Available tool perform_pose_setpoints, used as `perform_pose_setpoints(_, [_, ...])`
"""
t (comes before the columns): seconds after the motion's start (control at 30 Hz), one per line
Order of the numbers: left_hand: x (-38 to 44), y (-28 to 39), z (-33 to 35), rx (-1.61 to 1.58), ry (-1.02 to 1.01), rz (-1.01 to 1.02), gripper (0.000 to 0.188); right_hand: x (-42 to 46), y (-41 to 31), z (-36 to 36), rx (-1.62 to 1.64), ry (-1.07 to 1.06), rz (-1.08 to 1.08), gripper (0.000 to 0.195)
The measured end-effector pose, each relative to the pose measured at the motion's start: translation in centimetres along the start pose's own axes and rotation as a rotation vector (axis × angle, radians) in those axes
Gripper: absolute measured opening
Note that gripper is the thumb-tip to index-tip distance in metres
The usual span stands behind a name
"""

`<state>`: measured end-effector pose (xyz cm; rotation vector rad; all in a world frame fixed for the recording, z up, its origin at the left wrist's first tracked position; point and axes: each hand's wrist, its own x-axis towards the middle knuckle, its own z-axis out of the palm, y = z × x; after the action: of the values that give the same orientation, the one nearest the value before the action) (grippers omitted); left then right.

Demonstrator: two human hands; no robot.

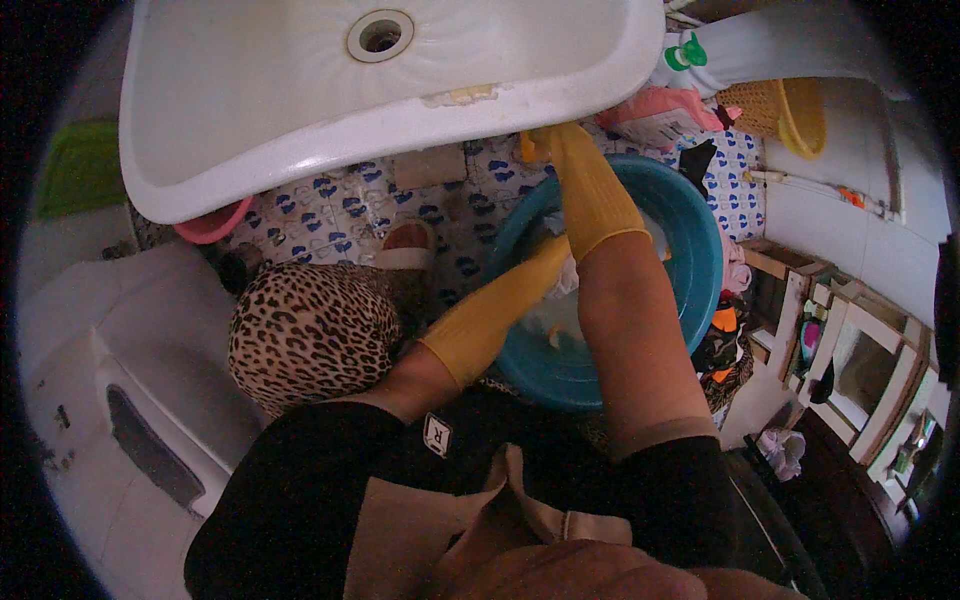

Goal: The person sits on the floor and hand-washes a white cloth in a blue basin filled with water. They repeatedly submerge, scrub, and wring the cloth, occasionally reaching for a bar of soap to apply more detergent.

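My hands wear long yellow rubber gloves. My left hand (556, 249) reaches into a blue plastic basin (701, 300) and is against whitish cloth (564, 281) there. My right forearm crosses in front and hides its fingers. Cloudy water (551, 315) lies in the basin. Over the basin's far rim, my right hand (556, 139) reaches toward the floor by the underside of the white sink (300, 154). A small orange-yellow piece (533, 147) shows beside this hand; I cannot tell whether it is a glove finger or an object. The sink edge partly covers the right fingers.
A pink bag (660, 112) and a white bottle with a green cap (686, 54) stand beyond the basin. A yellow wicker basket (750, 109) is at the far right. Clothes (724, 352) lie beside the basin. My leopard-print knee (315, 330) is left, near a pink basin (214, 221).
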<state>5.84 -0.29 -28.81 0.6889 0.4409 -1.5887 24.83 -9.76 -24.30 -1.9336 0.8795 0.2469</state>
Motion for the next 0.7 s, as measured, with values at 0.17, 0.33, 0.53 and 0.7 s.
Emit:
perform_pose_setpoints(0.17, [0.0,0.6,0.4,-0.004,0.006,0.021,0.054,0.7,-0.2,0.5,-0.246,0.059,-0.011,0.042])
perform_pose_setpoints(0.33, [-0.9,-1.8,-2.5,-0.007,0.061,-0.017,0.056,-0.8,-0.1,-1.3,-0.369,0.227,-0.01,0.04])
perform_pose_setpoints(0.53, [-2.7,-2.6,-5.2,-0.036,0.16,0.029,0.057,-16.2,0.7,-4.4,0.157,0.498,-0.242,0.048])
perform_pose_setpoints(0.7, [-4.1,-3.2,-1.8,-0.019,0.116,0.04,0.059,-29.1,14.5,-4.4,0.777,0.621,0.329,0.057])
